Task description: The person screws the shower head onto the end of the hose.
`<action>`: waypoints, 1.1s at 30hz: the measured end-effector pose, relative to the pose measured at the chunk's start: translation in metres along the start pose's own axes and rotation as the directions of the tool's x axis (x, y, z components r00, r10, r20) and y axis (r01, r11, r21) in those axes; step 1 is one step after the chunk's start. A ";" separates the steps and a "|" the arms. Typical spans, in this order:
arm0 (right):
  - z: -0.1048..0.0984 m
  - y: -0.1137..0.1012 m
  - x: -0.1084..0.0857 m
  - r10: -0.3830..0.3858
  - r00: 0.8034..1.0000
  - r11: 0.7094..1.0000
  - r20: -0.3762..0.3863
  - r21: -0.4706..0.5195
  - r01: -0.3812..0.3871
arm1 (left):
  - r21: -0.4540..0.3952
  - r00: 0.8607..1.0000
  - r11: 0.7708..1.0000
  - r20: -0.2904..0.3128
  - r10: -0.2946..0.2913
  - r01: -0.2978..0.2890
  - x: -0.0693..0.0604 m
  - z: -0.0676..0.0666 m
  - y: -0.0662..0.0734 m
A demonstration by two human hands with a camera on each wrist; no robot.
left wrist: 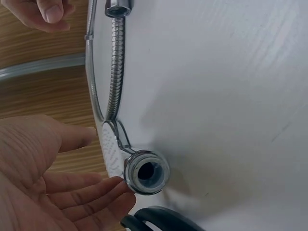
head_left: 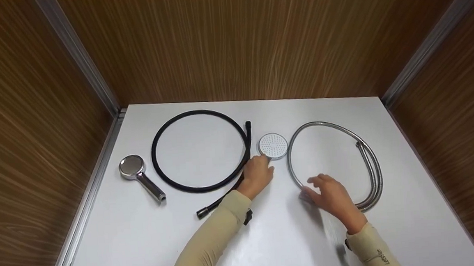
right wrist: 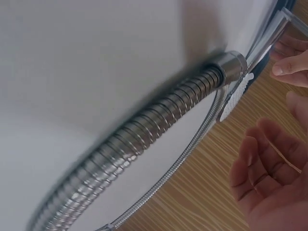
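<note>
A shower head with a white round face (head_left: 273,146) lies face up at the table's middle. My left hand (head_left: 257,175) is at its handle; in the left wrist view the fingers (left wrist: 108,195) are loosely extended beside the handle's threaded end (left wrist: 147,172), fingertips touching or almost touching it, thumb apart. My right hand (head_left: 332,196) hovers with spread, relaxed fingers over the near left part of the coiled silver hose (head_left: 291,162). In the right wrist view the hose's metal end fitting (right wrist: 231,67) lies beside the open right hand (right wrist: 274,173), apart from it.
A black hose (head_left: 201,189) lies coiled left of the middle, one end passing under my left forearm. Farther left is a chrome shower head (head_left: 132,166) with a dark handle. Wood-grain panels (head_left: 231,43) stand around the back and sides of the white table (head_left: 124,246).
</note>
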State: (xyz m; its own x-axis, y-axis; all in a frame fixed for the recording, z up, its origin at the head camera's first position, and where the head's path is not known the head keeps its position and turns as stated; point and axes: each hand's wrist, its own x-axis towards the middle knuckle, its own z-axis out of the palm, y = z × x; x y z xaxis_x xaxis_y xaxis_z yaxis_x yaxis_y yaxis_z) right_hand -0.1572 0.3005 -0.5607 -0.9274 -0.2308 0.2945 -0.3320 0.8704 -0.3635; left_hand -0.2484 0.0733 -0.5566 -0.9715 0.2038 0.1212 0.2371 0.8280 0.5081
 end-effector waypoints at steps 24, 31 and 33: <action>0.013 0.002 -0.022 0.023 0.988 0.999 0.150 0.038 -0.029 | -0.113 0.971 0.974 0.156 -0.179 0.198 0.005 0.012 -0.011; 0.014 0.002 -0.020 0.025 0.990 1.000 0.141 0.006 -0.027 | -0.183 0.966 0.955 0.161 -0.204 0.233 0.009 0.015 -0.013; 0.015 0.002 -0.020 0.028 0.990 1.000 0.140 -0.006 -0.027 | -0.211 0.961 0.945 0.175 -0.215 0.250 0.009 0.016 -0.014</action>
State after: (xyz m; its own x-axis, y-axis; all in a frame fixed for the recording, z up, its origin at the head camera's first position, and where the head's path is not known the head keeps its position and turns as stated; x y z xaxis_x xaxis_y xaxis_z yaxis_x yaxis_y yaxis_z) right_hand -0.1420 0.3003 -0.5806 -0.9513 -0.2648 0.1580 -0.3054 0.8791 -0.3659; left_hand -0.2608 0.0719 -0.5759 -0.9838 0.1091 -0.1422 -0.0196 0.7233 0.6903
